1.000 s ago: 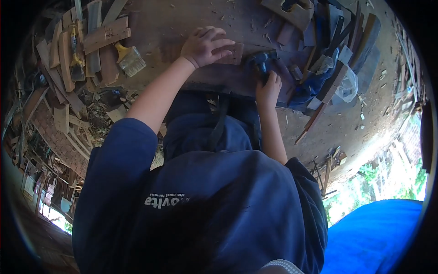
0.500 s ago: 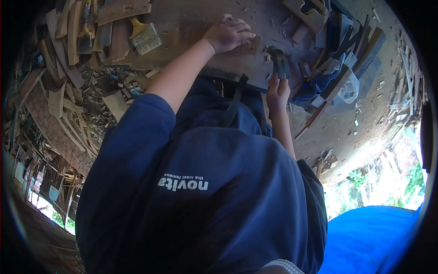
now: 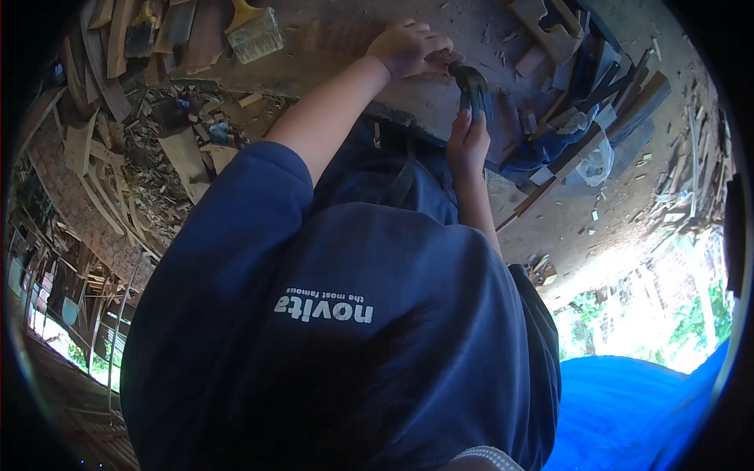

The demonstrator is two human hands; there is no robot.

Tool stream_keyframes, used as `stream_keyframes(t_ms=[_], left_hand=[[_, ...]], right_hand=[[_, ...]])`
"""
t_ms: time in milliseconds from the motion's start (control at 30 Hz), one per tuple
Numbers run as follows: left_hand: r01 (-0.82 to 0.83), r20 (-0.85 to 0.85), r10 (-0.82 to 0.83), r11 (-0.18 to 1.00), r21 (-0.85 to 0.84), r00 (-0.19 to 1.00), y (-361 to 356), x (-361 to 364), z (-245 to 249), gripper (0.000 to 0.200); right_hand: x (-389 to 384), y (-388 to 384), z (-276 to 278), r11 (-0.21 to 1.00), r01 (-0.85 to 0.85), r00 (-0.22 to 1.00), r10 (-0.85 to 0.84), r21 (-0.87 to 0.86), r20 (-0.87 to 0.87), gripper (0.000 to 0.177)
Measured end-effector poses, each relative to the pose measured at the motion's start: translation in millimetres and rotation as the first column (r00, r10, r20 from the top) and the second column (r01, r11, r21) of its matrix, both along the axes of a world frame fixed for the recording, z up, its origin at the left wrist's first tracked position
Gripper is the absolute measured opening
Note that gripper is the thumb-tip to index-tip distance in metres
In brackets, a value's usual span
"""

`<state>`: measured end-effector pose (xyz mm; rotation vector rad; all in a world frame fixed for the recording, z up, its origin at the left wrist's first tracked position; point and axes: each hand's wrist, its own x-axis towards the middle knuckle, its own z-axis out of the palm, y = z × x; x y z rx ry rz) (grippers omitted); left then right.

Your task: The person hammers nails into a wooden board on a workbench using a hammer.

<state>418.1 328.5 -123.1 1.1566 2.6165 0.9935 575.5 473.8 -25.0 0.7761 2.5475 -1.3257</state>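
The bench (image 3: 338,39) is filling the top of the head view, with its near edge running just in front of the person's body. Wood offcuts (image 3: 118,35) are lying heaped at its left end. A brush (image 3: 255,33) is resting just beside them, well apart from both hands. A clear plastic bag (image 3: 598,161) and more strips of wood are lying at the right end.

The left hand (image 3: 408,49) is reaching farthest over the bench, arm stretched out. Its fingers are curling down and pressing on a small wood piece (image 3: 444,56), most of which is hidden under them. The right hand (image 3: 468,145) is staying nearer the body, at the bench's near edge. Its fingers are wrapping tight round the lower end of a dark tool (image 3: 473,88).

The tool's long axis is pointing away from the body and leaning slightly left. It is running from the right hand up toward the left fingertips. Its far end is sitting at the wood piece, just right of the left fingers, touching it or nearly so; I cannot tell which. So the wood piece is lying straight ahead of the right hand, along the tool's own line, and directly under the left fingers. The left hand is the nearer one to it. What kind of tool this is I cannot tell.
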Motion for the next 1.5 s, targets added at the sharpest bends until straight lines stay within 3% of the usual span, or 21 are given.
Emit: stream_keyframes(t_ms=[100,333,433,500,600,633,700,733,800,867,933,1067,1133,1167,1233,1267,1333,1367,1433,1467,1500], left_hand=[[-0.025,-0.057,0.025,1.000,0.008,0.998,0,0,0,0.028],[-0.013,-0.065,0.011,0.999,-0.040,0.998,1,6,-6,0.035],[-0.007,-0.047,0.005,0.999,-0.041,0.999,0,3,-3,0.033],[0.003,-0.023,-0.004,0.999,-0.039,1.000,-2,2,-1,0.031],[-0.001,-0.036,-0.002,0.996,-0.086,0.999,0,5,-3,0.034],[0.014,-0.048,-0.018,0.997,-0.082,0.999,2,4,-5,0.034],[0.029,-0.050,-0.033,0.996,-0.085,0.998,0,6,-6,0.034],[0.049,-0.052,-0.052,0.997,-0.055,0.997,-1,6,-5,0.032],[0.070,-0.060,-0.071,0.997,-0.021,0.996,-1,2,-2,0.029],[0.089,0.004,-0.089,0.989,-0.122,0.996,-1,2,0,0.047],[0.094,-0.023,-0.098,0.984,-0.148,0.995,-1,-1,-1,0.045],[0.105,0.001,-0.106,0.984,-0.142,0.994,0,3,-4,0.045],[0.117,-0.005,-0.119,0.982,-0.151,0.993,0,3,-8,0.044],[0.129,-0.008,-0.132,0.979,-0.159,0.991,0,3,-7,0.044],[0.101,-0.015,-0.105,0.984,-0.143,0.994,-1,3,-3,0.040],[0.078,-0.014,-0.080,0.989,-0.123,0.997,-1,5,-1,0.037],[0.054,-0.057,-0.061,0.992,-0.111,0.997,1,7,-11,0.035],[0.027,-0.100,-0.037,0.995,-0.099,0.994,2,7,-14,0.033],[0.023,-0.115,-0.036,0.994,-0.110,0.993,3,8,-11,0.033],[0.014,-0.130,-0.031,0.992,-0.127,0.991,2,6,-9,0.032],[0.013,-0.133,-0.030,0.992,-0.128,0.991,2,5,-7,0.032]], right_hand=[[3,4,-5,0.995,-0.046,0.991,0.056,0.088,-0.122,0.020],[3,-2,-13,0.980,-0.095,0.993,0.107,0.175,-0.059,0.021],[-7,-6,1,0.991,-0.054,0.983,0.075,0.123,-0.167,0.027],[-16,-8,5,0.981,-0.057,0.943,0.114,0.188,-0.312,0.033],[-3,2,-13,0.967,-0.097,0.989,0.121,0.237,-0.089,0.038],[2,6,-17,0.967,-0.105,0.988,0.128,0.234,-0.088,0.038],[3,2,-5,0.995,0.056,0.998,-0.052,0.081,-0.044,0.043],[8,5,-14,0.995,0.056,0.998,-0.053,0.078,-0.039,0.043],[2,8,-21,0.936,-0.165,0.980,0.191,0.311,-0.054,0.044],[6,6,-14,0.952,-0.104,0.989,0.130,0.286,-0.072,0.041],[3,5,-11,0.984,-0.052,0.988,0.076,0.172,-0.134,0.040],[3,4,-15,0.980,-0.066,0.957,0.115,0.188,-0.265,0.038],[10,4,-22,0.981,-0.114,0.993,0.117,0.157,-0.014,0.038],[10,2,-19,0.981,-0.113,0.993,0.117,0.157,-0.015,0.038],[10,-3,-14,0.988,-0.077,0.972,0.104,0.134,-0.210,0.035],[5,-8,-11,0.988,-0.076,0.972,0.103,0.134,-0.209,0.035],[-7,-12,-4,0.970,-0.079,0.910,0.164,0.231,-0.380,0.032],[-2,-9,-8,0.969,-0.076,0.910,0.164,0.236,-0.381,0.032],[12,-4,-19,0.987,-0.066,0.998,0.065,0.148,0.014,0.029],[11,-2,-18,0.987,-0.068,0.998,0.067,0.148,0.009,0.029],[12,-2,-17,0.988,-0.067,0.990,0.083,0.137,-0.112,0.028]])
